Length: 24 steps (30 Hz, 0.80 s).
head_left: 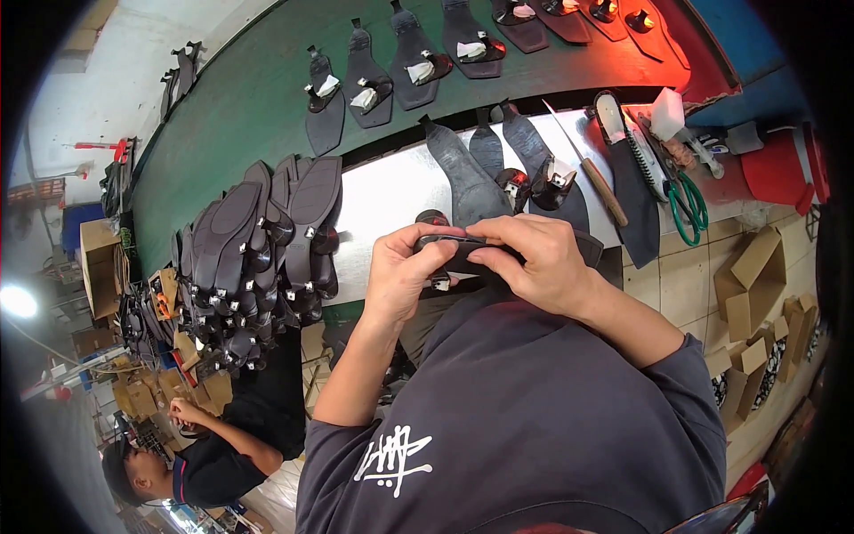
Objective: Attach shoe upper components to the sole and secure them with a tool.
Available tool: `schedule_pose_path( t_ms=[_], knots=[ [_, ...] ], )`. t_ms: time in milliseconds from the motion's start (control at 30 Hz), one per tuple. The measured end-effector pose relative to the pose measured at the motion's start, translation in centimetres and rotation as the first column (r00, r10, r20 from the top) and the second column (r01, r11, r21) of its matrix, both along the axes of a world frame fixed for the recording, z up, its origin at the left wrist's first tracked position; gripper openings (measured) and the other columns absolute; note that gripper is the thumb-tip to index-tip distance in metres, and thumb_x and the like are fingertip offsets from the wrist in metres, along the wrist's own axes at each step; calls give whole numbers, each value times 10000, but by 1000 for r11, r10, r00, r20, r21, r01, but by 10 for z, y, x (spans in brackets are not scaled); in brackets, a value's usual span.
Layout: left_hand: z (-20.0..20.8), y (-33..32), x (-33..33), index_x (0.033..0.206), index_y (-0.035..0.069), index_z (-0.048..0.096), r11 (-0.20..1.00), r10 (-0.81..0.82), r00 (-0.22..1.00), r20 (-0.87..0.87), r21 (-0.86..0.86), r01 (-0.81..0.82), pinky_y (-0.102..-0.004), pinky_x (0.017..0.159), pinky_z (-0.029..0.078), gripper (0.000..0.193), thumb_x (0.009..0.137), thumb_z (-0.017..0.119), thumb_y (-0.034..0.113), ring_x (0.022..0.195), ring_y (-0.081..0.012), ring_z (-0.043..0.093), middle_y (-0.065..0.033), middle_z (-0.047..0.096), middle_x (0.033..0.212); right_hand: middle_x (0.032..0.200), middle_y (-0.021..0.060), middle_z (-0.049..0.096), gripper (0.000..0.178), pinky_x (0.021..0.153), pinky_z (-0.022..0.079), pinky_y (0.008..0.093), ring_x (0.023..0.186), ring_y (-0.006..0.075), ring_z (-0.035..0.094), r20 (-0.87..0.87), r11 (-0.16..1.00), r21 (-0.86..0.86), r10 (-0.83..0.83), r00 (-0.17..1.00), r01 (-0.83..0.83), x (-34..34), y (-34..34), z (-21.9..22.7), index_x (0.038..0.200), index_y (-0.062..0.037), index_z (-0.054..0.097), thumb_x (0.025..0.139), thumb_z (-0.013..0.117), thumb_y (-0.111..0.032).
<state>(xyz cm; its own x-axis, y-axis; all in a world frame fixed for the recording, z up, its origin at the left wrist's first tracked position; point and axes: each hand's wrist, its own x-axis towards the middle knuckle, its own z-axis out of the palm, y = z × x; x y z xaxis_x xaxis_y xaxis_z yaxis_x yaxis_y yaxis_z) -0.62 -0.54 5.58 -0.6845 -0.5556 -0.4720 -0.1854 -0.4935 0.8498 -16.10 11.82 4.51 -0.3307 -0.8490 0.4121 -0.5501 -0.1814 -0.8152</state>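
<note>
My left hand (pixel 398 271) grips a dark shoe sole (pixel 463 256) in front of my chest, thumb on top. My right hand (pixel 538 258) pinches the same sole's edge, its thumb and forefinger close to my left fingertips. A pale-tipped part (pixel 440 282) shows under my left fingers. The far end of the sole runs beneath my right hand, partly hidden. Just beyond my hands, a black sole (pixel 458 169) lies on the shiny metal sheet (pixel 382 191). Beside it are glossy dark heels (pixel 553 181) with pale ends.
Heeled soles pile up (pixel 236 231) at the left. Several soles with heels (pixel 365 89) line the green table (pixel 258 116). To the right lie a wooden-handled knife (pixel 603 189) and green-handled scissors (pixel 687 209). Cardboard boxes (pixel 750 283) stand on the floor; a co-worker (pixel 222 436) is at lower left.
</note>
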Motion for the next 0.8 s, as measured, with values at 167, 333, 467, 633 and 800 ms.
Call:
schedule_pose_path(
  t_ms=[167,333,467,633,800],
  knots=[
    [-5,2,-1,972,-1,687,999,-2,1000,20,-47,3,-219,534,537,127,859,650,46,671,-75,625,-36,673,818,757,106,663,171,601,496,363,678,273,641,0,999,26,23,1000,-23,-1,0,1,899,-36,661,769,744,-110],
    [0,7,-3,896,-10,654,977,-63,997,51,-200,72,-195,651,447,99,899,618,83,742,-51,559,-15,626,822,733,92,666,147,592,478,281,639,168,622,282,964,245,31,959,-103,-5,0,10,887,0,665,774,735,-61],
    [5,9,-7,895,-15,632,942,-108,993,-56,-324,84,-196,724,401,124,923,586,97,801,-55,517,-15,605,865,715,67,652,111,591,468,266,641,133,606,423,909,362,36,905,-206,-18,-7,26,846,3,643,792,718,-59],
    [12,-2,3,987,7,637,980,68,983,-171,-173,-98,-222,559,501,150,924,567,124,783,-97,607,-62,648,915,814,41,653,137,648,471,237,823,90,599,88,996,94,1,996,-9,-48,-4,41,952,-9,658,822,680,-48],
    [-11,-28,29,1180,25,580,858,498,843,-206,256,-445,-299,680,585,311,937,547,216,945,-159,638,-63,633,1102,950,96,644,195,698,485,318,842,195,633,92,847,94,-530,843,523,-111,23,-5,1039,-22,660,849,638,-59]
  ],
)
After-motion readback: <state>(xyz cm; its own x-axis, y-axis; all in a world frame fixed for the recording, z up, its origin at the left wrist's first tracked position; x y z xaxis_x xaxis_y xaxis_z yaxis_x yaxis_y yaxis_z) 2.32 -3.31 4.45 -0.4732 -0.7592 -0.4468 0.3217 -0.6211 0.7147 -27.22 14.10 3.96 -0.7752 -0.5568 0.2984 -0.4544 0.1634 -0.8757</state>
